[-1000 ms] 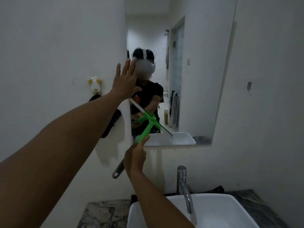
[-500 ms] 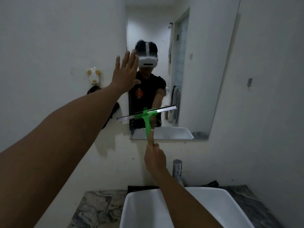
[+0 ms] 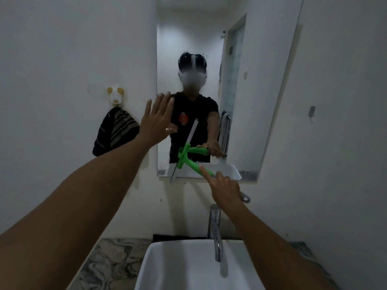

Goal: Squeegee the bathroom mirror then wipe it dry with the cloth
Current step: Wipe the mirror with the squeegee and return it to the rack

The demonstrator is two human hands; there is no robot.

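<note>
A tall frameless mirror (image 3: 257, 86) hangs on the white wall above the basin. My right hand (image 3: 225, 188) grips the green handle of a squeegee (image 3: 189, 162), index finger laid along it. Its blade stands nearly upright against the mirror's lower left part, its tip crossing the bottom edge. My left hand (image 3: 158, 120) is raised with fingers spread and flat at the mirror's left edge, holding nothing. A dark striped cloth (image 3: 115, 132) hangs from an animal-shaped hook (image 3: 115, 96) left of the mirror.
A white basin (image 3: 188, 266) with a chrome tap (image 3: 215, 229) sits directly below, on a marbled counter (image 3: 109, 262). A small metal hook (image 3: 312, 112) is on the wall right of the mirror. A person's reflection fills the mirror's middle.
The squeegee blade has turned from nearly level to nearly upright, and my right hand has shifted right. My left hand has dropped lower along the mirror's left edge. The hanging cloth has come into view.
</note>
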